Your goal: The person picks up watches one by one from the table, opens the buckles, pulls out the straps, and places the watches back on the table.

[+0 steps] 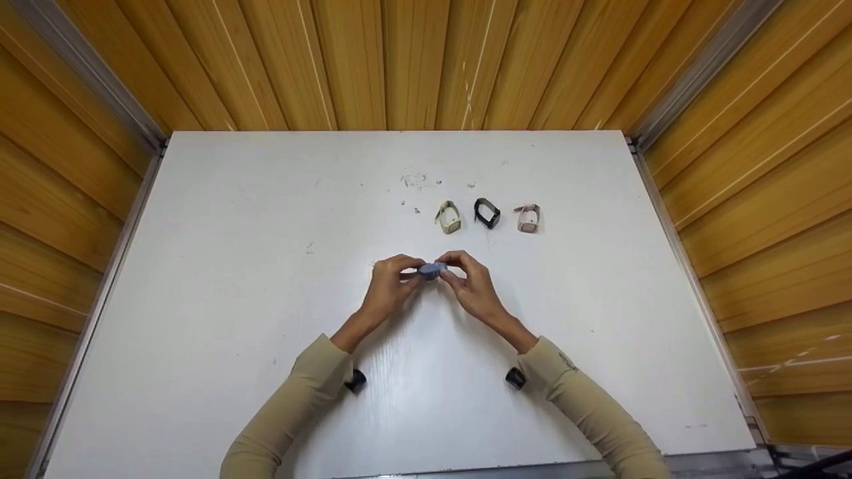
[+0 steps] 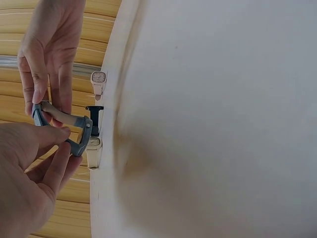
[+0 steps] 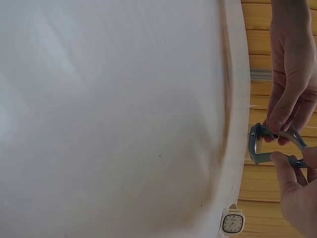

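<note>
A blue-grey wristwatch (image 1: 432, 269) is held up over the middle of the white table between both hands. Its strap forms a loop, seen side-on in the left wrist view, where the case (image 2: 86, 135) is at the right end. My left hand (image 1: 389, 286) pinches it from the left with thumb and fingers. From the other side my right hand (image 1: 474, 289) pinches the strap, its thumb and fingertips on the band. In the right wrist view the looped watch (image 3: 254, 144) shows between the two hands, and fingers cover part of the strap.
Beyond the hands stand three more watches in a row: pale yellow-green (image 1: 450, 218), black (image 1: 488, 213) and pink (image 1: 528, 219). Small dark marks (image 1: 414, 181) spot the white table (image 1: 233, 266). Wood-slat walls (image 1: 413, 66) enclose its back and sides.
</note>
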Available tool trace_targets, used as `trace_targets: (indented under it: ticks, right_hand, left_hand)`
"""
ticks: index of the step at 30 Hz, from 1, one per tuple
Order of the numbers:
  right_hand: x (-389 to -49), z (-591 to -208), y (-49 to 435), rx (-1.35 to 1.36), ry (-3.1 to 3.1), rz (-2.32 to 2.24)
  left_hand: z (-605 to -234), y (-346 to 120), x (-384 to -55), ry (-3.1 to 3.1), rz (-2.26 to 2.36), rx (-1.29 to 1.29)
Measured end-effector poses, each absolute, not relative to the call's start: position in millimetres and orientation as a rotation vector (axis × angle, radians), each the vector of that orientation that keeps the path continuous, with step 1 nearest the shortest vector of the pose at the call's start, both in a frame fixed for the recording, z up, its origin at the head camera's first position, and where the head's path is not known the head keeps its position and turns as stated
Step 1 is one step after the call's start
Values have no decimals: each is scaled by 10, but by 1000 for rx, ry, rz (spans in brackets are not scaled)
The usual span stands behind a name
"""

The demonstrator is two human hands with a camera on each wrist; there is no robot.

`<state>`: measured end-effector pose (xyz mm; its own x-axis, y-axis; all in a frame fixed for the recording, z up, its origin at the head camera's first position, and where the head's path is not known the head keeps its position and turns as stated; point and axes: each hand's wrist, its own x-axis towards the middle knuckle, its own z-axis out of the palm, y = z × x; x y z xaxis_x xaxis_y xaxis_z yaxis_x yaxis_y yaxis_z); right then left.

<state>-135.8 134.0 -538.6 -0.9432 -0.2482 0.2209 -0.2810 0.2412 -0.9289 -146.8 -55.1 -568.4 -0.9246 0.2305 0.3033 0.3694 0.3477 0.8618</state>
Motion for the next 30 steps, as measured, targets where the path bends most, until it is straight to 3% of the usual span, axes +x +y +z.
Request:
trace_targets:
  ticks: [22, 30]
  right_hand:
    - [-1454, -5459, 1390, 378, -2409, 1975]
    - [-1373, -5169, 1383, 575, -2419, 1839]
  left_hand:
    - [-5570, -568, -1482, -2539, -1588, -506]
    - [-5542, -516, -1490, -2542, -1499, -530]
